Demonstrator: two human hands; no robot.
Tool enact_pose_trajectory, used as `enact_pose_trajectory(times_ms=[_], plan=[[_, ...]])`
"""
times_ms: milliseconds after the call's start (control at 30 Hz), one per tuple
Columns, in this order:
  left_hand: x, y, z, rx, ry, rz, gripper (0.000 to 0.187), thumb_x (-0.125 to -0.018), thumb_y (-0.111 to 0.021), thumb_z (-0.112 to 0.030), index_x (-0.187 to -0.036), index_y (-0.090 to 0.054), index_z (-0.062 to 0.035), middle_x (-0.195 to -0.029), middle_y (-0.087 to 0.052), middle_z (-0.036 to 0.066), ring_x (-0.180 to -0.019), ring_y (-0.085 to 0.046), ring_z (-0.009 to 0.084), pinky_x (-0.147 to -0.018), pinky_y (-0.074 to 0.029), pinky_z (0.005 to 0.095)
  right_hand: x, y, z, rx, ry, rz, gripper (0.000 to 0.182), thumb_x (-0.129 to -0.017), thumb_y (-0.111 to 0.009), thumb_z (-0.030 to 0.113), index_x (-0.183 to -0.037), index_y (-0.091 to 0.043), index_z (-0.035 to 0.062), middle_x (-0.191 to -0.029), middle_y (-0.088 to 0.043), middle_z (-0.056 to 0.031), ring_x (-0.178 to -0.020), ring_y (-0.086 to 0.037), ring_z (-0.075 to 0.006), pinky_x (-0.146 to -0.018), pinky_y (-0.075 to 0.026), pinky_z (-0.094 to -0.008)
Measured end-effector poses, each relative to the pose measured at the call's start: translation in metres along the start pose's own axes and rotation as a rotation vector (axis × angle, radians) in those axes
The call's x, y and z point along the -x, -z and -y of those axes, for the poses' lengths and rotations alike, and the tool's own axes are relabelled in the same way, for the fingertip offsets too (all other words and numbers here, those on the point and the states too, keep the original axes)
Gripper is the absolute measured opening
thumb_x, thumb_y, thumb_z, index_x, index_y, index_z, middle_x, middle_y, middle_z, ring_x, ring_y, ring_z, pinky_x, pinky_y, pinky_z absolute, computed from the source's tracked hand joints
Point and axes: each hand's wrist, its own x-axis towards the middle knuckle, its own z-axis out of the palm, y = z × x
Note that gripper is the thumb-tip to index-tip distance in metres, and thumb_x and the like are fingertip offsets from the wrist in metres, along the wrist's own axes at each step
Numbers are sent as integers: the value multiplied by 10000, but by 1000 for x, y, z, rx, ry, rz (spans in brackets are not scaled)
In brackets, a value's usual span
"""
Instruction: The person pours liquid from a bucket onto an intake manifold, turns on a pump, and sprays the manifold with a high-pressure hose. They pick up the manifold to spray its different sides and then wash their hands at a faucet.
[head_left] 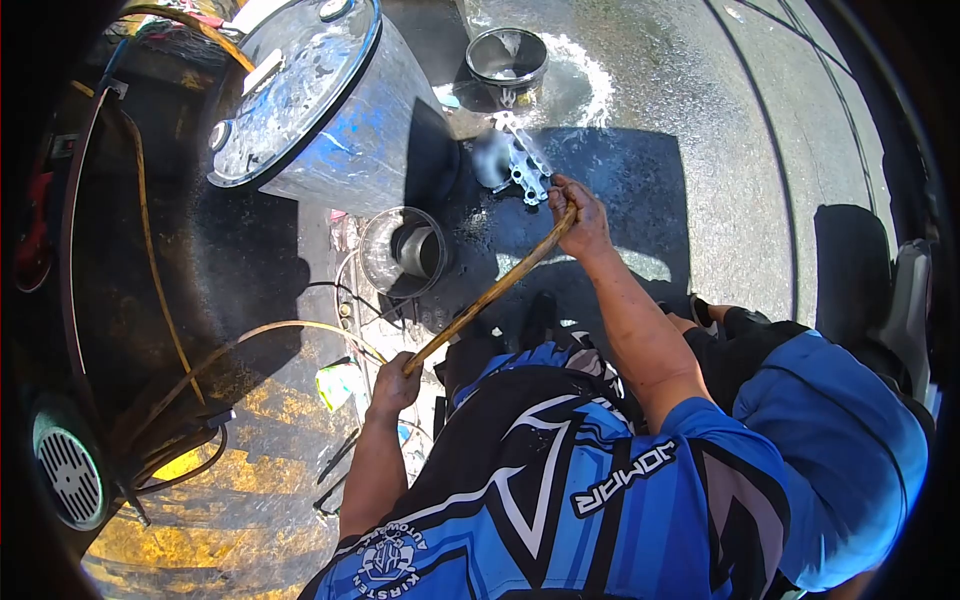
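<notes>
A yellow-brown hose [495, 290] runs between my two hands. My right hand [582, 218] is wrapped round the hose near its upper end, with the fingers closed. Just past that hand lies a silvery metal part [525, 165] with several holes, like an engine casting, on the wet dark ground. A whitish blur of spray shows at its left side; the hose's tip is hidden by my fingers. Lower down, my left hand [396, 386] grips the same hose in a fist. From there the hose curves off to the left.
A large blue drum [375, 140] stands upper left. Beside it are a black bucket [507, 62] and a clear round basin [385, 268] with a metal pot [418, 252] inside. Another person in blue [840, 440] is close on my right. A round vented machine [68, 470] sits far left.
</notes>
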Motion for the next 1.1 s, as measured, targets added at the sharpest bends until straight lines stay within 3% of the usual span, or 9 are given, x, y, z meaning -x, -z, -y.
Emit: enact_pose_trajectory(times_ms=[100, 200, 600, 1100], plan=[[0, 0, 0, 4, 13, -1, 205, -933, -621, -207, -1019, -649, -23, -806, -666, 238, -754, -661, 414, -670, -514, 437, 2, 0, -3, 10, -25, 18, 223, -902, -686, 60, -1085, -637, -60, -1014, -685, -187, -852, -708, -257, -733, -571, -315], [1, -1, -2, 15, 7, -14, 202, -931, -622, -208, -1011, -650, -25, -801, -664, 237, -752, -658, 418, -668, -514, 441, 4, -1, -5, -97, -55, 14, 230, -901, -691, 64, -1088, -636, -59, -1017, -685, -187, -864, -708, -262, -739, -570, -314], [2, -5, 1, -9, -45, -30, 177, -923, -627, -198, -989, -646, -34, -788, -656, 235, -755, -650, 429, -667, -512, 456, 6, -3, -20, -60, -58, -3, 233, -899, -706, 103, -1071, -648, -43, -1003, -689, -202, -849, -712, -309, -727, -572, -347], [3, -3, -11, -19, -1, -5, 181, -921, -632, -199, -1003, -646, -38, -801, -659, 234, -764, -654, 424, -672, -513, 449, 6, 2, -30, -12, 58, -22, 182, -901, -693, 84, -1019, -630, -40, -968, -690, -191, -807, -713, -303, -699, -572, -350]])
